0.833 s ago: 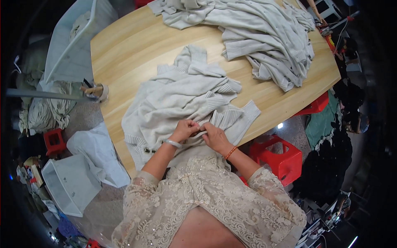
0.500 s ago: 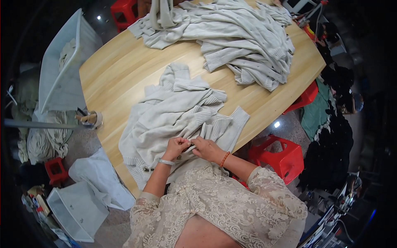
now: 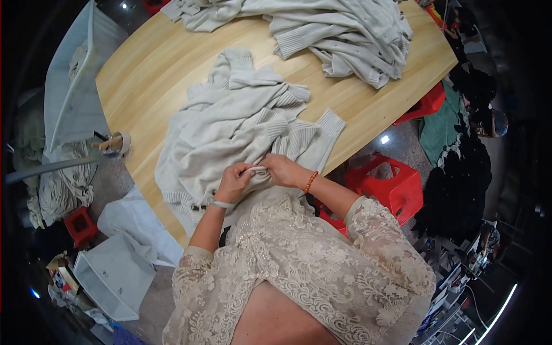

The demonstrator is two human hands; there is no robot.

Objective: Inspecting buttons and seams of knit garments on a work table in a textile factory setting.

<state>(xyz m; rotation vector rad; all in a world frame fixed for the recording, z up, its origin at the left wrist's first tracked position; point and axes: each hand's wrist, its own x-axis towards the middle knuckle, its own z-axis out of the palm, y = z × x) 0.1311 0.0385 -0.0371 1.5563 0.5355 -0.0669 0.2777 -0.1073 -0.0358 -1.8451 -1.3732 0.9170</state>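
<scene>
An off-white knitted cardigan (image 3: pixel 213 135) with ribbed cuffs lies bunched on the near side of the wooden table (image 3: pixel 141 86). At its near edge, my left hand (image 3: pixel 231 183) pinches a fold of the knit between thumb and fingers. Close beside it on the right, my right hand (image 3: pixel 282 171) is closed on the same folded edge, its fingertips partly hidden by the cloth. A few dark buttons (image 3: pixel 198 207) show on the cardigan near my left wrist. Whether anything small is between my fingertips, I cannot tell.
More off-white knitwear (image 3: pixel 345 34) is heaped across the far side of the table. A cup of tools (image 3: pixel 122 144) stands at the left edge. Red stools (image 3: pixel 391 184) stand on the right, near black cloth (image 3: pixel 454 190). White bins (image 3: pixel 115 276) are on the left.
The view has shifted, so the table and cardigan sit higher in the picture. Both hands still hold the near edge, where a rolled fold of knit now shows between them.
</scene>
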